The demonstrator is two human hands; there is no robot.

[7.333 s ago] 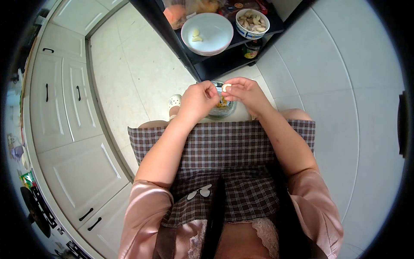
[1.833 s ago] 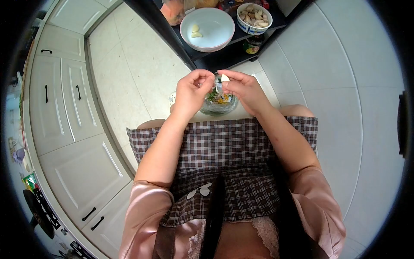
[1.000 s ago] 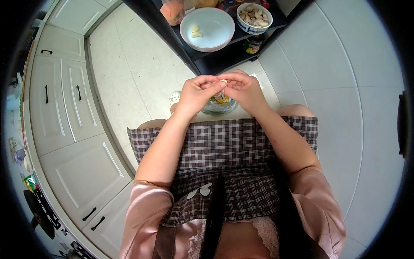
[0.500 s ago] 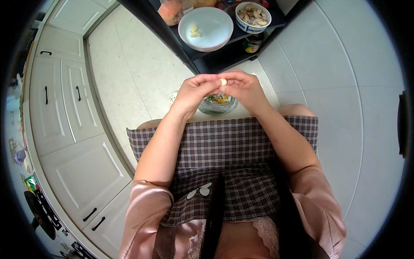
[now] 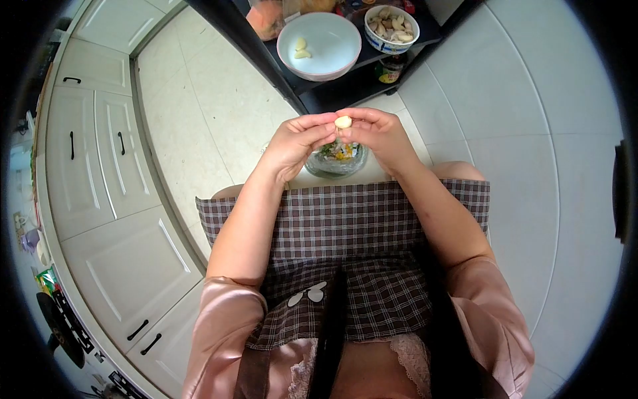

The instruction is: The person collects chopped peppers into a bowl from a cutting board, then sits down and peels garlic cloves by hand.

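Observation:
A pale garlic clove (image 5: 343, 122) is held between the fingertips of both hands. My left hand (image 5: 296, 141) pinches its left side, and my right hand (image 5: 377, 138) grips it from the right with thumb and forefinger. Below them stands a glass container (image 5: 336, 167) with green, orange and white scraps inside, its upper part hidden by the hands. On the shelf ahead, a white bowl with a pink rim (image 5: 332, 65) holds peeled cloves (image 5: 302, 49). To its right, a smaller patterned bowl (image 5: 392, 45) is full of several unpeeled cloves.
A black shelf unit (image 5: 339, 96) stands ahead, with a jar (image 5: 389, 69) on its lower level and bagged items (image 5: 266, 18) at the upper left. White cabinets (image 5: 126, 259) line the left side. A tiled wall (image 5: 505, 153) rises on the right.
The two hands have come together from slightly apart. The clove was in my right hand alone earlier; now the fingertips of both hands are on it, and more of it shows than one second ago.

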